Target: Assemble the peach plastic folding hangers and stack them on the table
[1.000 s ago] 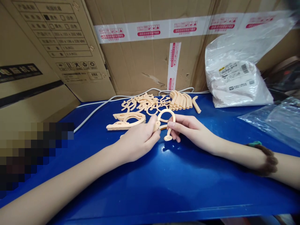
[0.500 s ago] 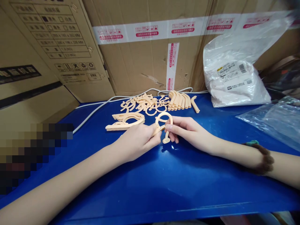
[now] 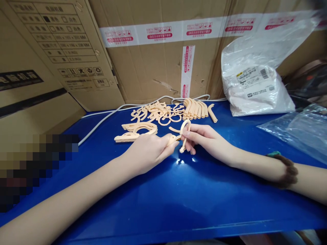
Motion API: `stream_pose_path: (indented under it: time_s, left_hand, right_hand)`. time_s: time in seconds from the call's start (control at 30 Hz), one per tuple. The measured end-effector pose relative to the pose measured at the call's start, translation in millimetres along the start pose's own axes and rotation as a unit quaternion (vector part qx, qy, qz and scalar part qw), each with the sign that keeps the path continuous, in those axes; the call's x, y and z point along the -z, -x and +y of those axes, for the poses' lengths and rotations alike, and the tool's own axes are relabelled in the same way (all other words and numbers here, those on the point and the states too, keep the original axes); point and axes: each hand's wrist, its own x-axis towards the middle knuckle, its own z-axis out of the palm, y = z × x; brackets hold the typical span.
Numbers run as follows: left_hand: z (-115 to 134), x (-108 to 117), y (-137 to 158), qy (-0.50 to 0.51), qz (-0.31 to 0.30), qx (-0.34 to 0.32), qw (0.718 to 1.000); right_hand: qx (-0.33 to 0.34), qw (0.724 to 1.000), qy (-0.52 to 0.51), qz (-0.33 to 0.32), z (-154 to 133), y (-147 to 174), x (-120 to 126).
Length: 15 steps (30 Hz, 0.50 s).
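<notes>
My right hand (image 3: 205,137) pinches a beige plastic hanger hook (image 3: 185,126) between thumb and fingers, its loop up and its small footed end hanging down. Close by on the left, my left hand (image 3: 149,151) is closed around a beige plastic hanger piece (image 3: 174,139), most of it hidden by the fingers. The tip of that piece reaches the hook; whether the two are joined I cannot tell. Just behind the hands lies a curved beige strip (image 3: 174,129). Beyond my left hand is a small stack of beige folding hangers (image 3: 126,138).
A heap of loose beige hooks (image 3: 156,111) lies at the back of the blue table (image 3: 194,200). Beside it are a row of curved hanger arms (image 3: 195,109) and a white cable (image 3: 102,124). Cardboard boxes (image 3: 148,68) stand behind; a white plastic bag (image 3: 258,92) sits back right.
My right hand has turned the hook more edge-on, so its loop looks narrower, and shifted it slightly right. My left hand keeps its hold almost in place.
</notes>
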Motion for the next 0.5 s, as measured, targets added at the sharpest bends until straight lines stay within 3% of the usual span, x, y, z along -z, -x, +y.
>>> stream_pose_path:
  time_s: [0.2, 0.5]
  left_hand:
    - [4.1, 3.0, 0.5, 0.023, -0.002, 0.030, 0.999]
    - [4.5, 4.5, -0.2, 0.001, -0.023, -0.009, 1.000]
  right_hand:
    - [-0.030, 0.997, -0.068, 0.021, 3.8, -2.4, 1.5]
    - [-0.053, 0.989, -0.131, 0.039, 1.3, -4.2, 4.0]
